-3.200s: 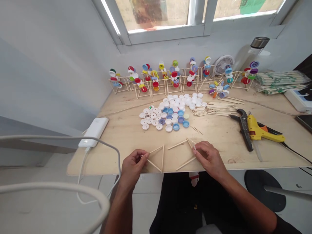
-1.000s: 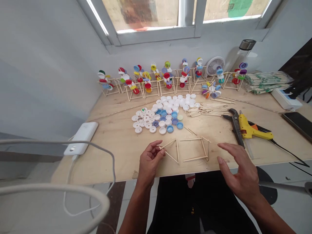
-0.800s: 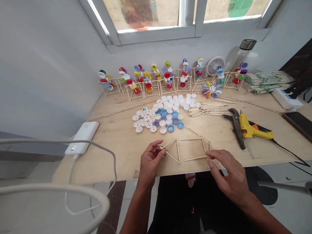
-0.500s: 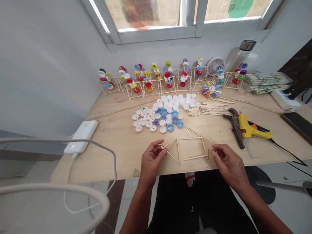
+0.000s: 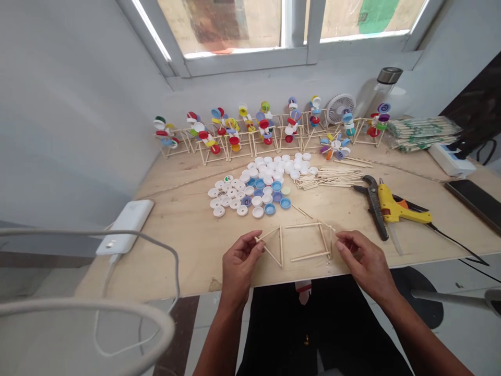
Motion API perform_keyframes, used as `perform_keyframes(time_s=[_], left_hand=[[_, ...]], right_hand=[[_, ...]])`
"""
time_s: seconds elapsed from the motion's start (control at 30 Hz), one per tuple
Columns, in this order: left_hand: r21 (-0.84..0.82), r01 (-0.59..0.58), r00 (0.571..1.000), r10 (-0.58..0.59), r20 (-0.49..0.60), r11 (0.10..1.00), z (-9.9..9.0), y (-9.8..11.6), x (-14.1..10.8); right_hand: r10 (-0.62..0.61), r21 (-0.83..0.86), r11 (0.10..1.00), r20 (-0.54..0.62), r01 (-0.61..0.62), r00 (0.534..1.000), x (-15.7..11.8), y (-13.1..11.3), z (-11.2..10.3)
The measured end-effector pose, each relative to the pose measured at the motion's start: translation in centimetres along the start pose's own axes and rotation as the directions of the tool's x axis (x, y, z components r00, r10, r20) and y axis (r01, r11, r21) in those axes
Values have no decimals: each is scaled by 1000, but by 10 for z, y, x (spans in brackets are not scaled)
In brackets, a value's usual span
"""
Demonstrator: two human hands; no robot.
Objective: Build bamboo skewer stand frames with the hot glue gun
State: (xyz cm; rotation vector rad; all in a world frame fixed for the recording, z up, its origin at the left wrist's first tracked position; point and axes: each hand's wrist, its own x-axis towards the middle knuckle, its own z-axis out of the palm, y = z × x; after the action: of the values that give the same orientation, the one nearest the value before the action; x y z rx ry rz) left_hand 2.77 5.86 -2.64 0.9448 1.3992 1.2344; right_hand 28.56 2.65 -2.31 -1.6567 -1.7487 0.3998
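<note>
My left hand (image 5: 239, 263) pinches the corner of a triangle of thin wooden sticks (image 5: 281, 248), near the table's front edge. To its right lies a larger stick frame (image 5: 309, 257), with two long sticks pointing left toward the triangle and a joined end on the right. A gap separates the triangle from these long sticks. My right hand (image 5: 362, 261) is beside the frame's right end, fingers curled loosely and thumb apart, with nothing visible in it. Whether its fingertips touch the frame I cannot tell. A loose thin stick (image 5: 299, 210) lies just behind the frame.
White and blue bottle caps (image 5: 257, 212) cover the middle, beside a pile of sticks (image 5: 332, 176). A yellow glue gun (image 5: 391, 206) and black-handled cutter (image 5: 376, 211) lie right. Several bottle-cap wheels on stick stands (image 5: 235, 149) line the back. A white power bank (image 5: 129, 222) lies left.
The whole view has shifted slightly, so the table's things appear a little lower and further left. Both hands keep nearly the same places beside the sticks.
</note>
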Motion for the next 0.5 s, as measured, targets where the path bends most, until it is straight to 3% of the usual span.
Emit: perform_keyframes(time_s=[0.13, 0.2, 0.33, 0.5], left_hand=[[1, -18, 998, 18, -57, 1000, 1, -1, 1], [4, -24, 997, 24, -68, 1000, 2, -1, 1], [3, -29, 996, 29, -79, 1000, 3, -4, 1], [-10, 3, 997, -4, -80, 1000, 3, -8, 3]], right_hand=[[-70, -227, 974, -261, 9, 963, 7, 29, -34], [-157, -401, 916, -323, 15, 933, 11, 51, -54], [-236, -701, 712, -195, 33, 952, 18, 96, -82], [-162, -821, 568, -42, 59, 986, 27, 122, -88]])
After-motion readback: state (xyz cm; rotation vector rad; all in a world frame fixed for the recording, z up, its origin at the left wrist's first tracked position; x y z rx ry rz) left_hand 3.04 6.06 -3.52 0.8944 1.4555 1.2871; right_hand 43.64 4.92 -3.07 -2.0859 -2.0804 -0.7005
